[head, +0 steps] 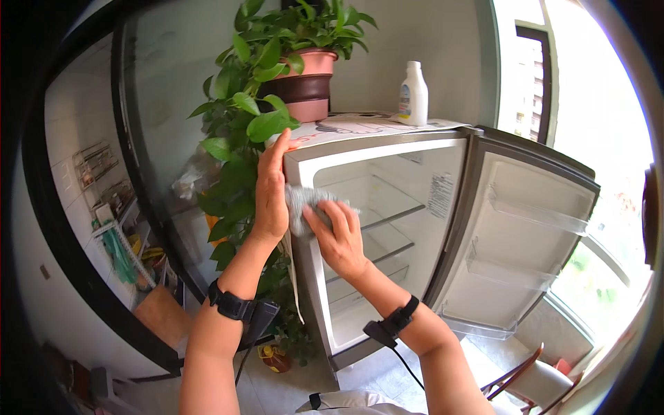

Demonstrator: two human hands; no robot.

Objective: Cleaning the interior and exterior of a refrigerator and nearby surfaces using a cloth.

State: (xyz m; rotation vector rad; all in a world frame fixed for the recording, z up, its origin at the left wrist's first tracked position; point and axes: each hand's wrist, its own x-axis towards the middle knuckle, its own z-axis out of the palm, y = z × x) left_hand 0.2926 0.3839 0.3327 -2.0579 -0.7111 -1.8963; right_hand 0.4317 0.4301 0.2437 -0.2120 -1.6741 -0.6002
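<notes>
A small refrigerator (pixel 307 270) stands before me with its door (pixel 534 207) swung out to the right. My right hand (pixel 337 233) presses a grey cloth (pixel 306 207) against the front edge of the cabinet at its upper left. My left hand (pixel 273 187) lies upright along the cabinet's left side, fingers pointing up near the top corner, with nothing seen in it; its palm side is partly hidden. Inside the cabinet are glass shelves (pixel 376 202), and the door has clear plastic racks (pixel 537 215).
On the refrigerator top, a printed cover (pixel 353 129) lies under a potted vine (pixel 311 104) and a white bottle (pixel 416 98). Leaves trail down the left side. A chair (pixel 539 384) stands at lower right, a window (pixel 591 259) behind the door. A capped container (pixel 275 358) is on the floor.
</notes>
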